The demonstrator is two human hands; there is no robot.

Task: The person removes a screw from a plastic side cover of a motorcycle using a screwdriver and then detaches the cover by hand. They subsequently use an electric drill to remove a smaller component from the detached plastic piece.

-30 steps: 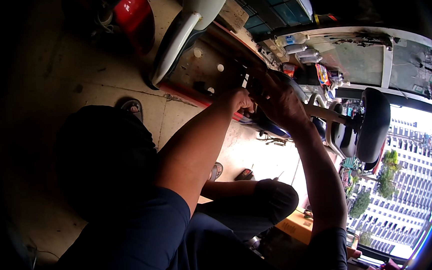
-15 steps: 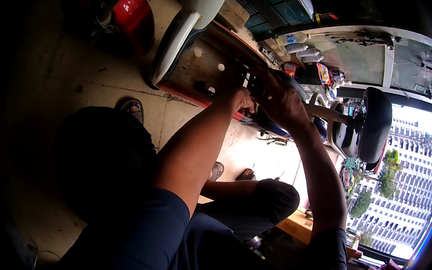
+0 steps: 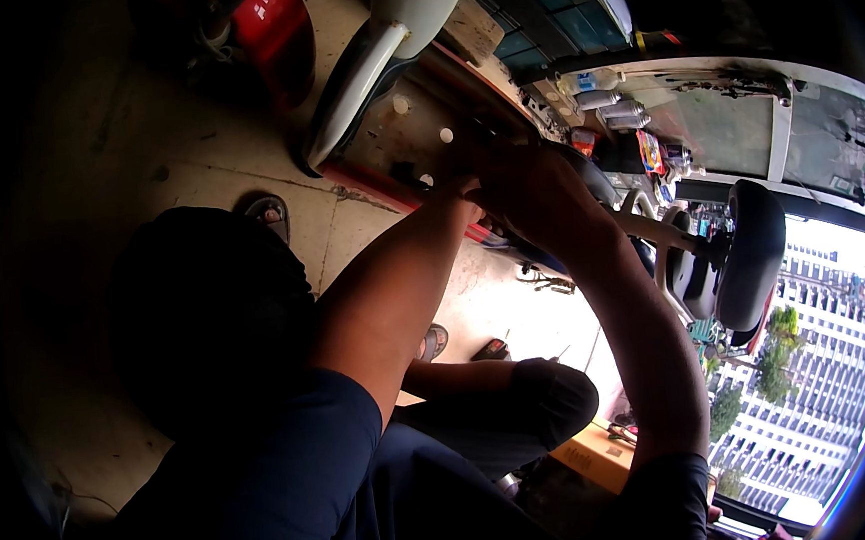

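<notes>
Both my hands meet over the open floor section (image 3: 398,137) of a scooter, a dark, dirty tray with pale round spots and red edging. My left hand (image 3: 474,199) is at its near edge, fingers curled in and mostly covered; what they hold is hidden. Across it lies my right hand (image 3: 538,197), back up, its fingers lost in shadow over the dark end of the tray. The white front body (image 3: 420,15) of the scooter rises at the upper end. Its black seat (image 3: 752,253) is on the right.
A red scooter part (image 3: 271,35) stands at the upper left. Bottles and packets (image 3: 622,111) line a ledge beside a glass-fronted cabinet (image 3: 733,119). A dark tool (image 3: 493,350) lies on the floor near my sandalled foot (image 3: 435,342). A cardboard box (image 3: 591,457) is by my right knee.
My right hand has moved left and turned palm down, now covering much of my left hand. My left hand has hardly moved.
</notes>
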